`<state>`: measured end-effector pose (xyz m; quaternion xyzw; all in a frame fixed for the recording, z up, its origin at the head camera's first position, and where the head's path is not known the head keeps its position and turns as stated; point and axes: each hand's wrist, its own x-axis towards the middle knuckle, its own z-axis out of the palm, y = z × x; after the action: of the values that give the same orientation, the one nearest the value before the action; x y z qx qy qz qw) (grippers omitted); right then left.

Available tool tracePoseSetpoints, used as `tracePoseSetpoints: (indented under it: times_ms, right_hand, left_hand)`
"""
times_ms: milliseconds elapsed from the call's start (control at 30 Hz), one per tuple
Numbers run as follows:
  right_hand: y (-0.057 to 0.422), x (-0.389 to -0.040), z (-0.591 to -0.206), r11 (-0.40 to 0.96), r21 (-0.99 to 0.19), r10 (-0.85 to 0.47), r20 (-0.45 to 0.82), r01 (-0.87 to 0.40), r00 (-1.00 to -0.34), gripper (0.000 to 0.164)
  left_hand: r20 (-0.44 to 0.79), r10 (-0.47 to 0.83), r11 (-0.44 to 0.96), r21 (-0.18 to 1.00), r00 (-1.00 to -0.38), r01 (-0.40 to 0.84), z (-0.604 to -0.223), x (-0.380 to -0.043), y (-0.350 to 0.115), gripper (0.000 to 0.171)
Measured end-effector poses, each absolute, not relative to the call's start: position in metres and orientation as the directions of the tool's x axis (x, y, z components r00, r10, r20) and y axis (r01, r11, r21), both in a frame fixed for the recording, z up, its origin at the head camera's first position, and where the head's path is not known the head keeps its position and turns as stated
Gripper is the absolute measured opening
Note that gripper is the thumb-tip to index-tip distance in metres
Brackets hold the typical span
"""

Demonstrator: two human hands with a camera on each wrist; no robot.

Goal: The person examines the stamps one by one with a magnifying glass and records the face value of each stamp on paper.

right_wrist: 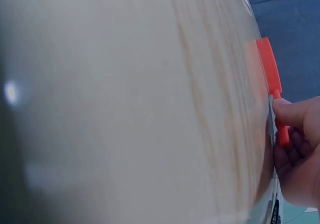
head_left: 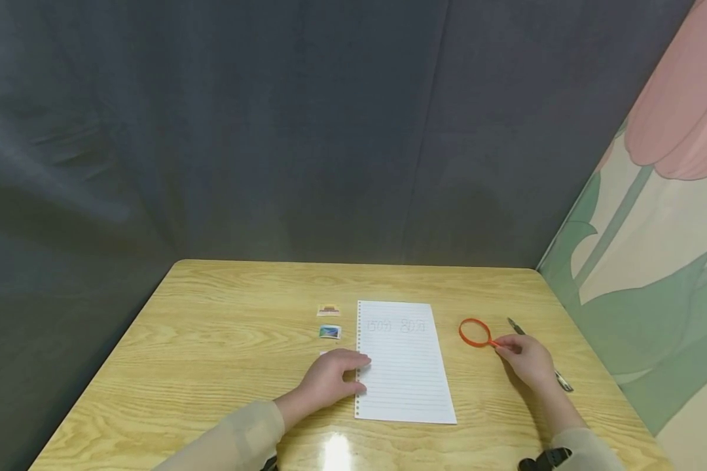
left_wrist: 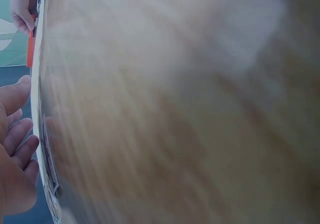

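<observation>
A white lined loose-leaf sheet lies on the table, with faint writing near its top and punched holes along its left side. My left hand rests at that side, fingers and thumb extended over the edge. In the left wrist view the left hand shows relaxed fingers with nothing gripped. To the sheet's right, my right hand pinches the handle of an orange-red magnifying glass. The right wrist view shows the magnifying glass edge-on, low over the tabletop, its handle between thumb and fingers of the right hand.
Two small stamp-like pictures, a yellowish one and a blue-green one, lie left of the sheet. A pale corner of another piece shows beside the left hand. A pen lies partly behind the right hand. Dark curtain hangs behind the table.
</observation>
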<state>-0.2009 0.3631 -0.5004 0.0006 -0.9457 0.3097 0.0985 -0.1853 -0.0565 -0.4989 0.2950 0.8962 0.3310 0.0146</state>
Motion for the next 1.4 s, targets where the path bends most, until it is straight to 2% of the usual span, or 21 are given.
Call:
tracePoseSetpoints:
  times_ms: [167, 333, 533, 1133, 1400]
  right_hand:
    - [0.366, -0.200, -0.499, 0.830, -0.553, 0.054, 0.217, -0.076, -0.975, 0.012]
    - [0.378, -0.201, -0.493, 0.829, -0.559, 0.125, 0.242, -0.033, -0.962, 0.024]
    - [0.393, -0.205, -0.492, 0.837, -0.547, 0.169, 0.286, -0.015, -0.943, 0.024]
    - [0.402, -0.209, -0.489, 0.827, -0.560, 0.179, 0.169, 0.055, -0.969, 0.038]
    - [0.404, -0.210, -0.492, 0.829, -0.553, 0.186, 0.129, 0.085, -0.974, 0.038]
  left_hand:
    - [0.159, 0.555, 0.620, 0.575, -0.817, 0.533, -0.503, -0.187, -0.057, 0.049]
    - [0.178, 0.574, 0.622, 0.539, -0.799, 0.567, -0.507, -0.188, -0.057, 0.051]
    - [0.196, 0.570, 0.631, 0.517, -0.798, 0.578, -0.509, -0.189, -0.057, 0.051]
    - [0.205, 0.586, 0.619, 0.512, -0.784, 0.596, -0.509, -0.189, -0.056, 0.043]
    - [0.199, 0.579, 0.613, 0.534, -0.791, 0.582, -0.509, -0.189, -0.057, 0.043]
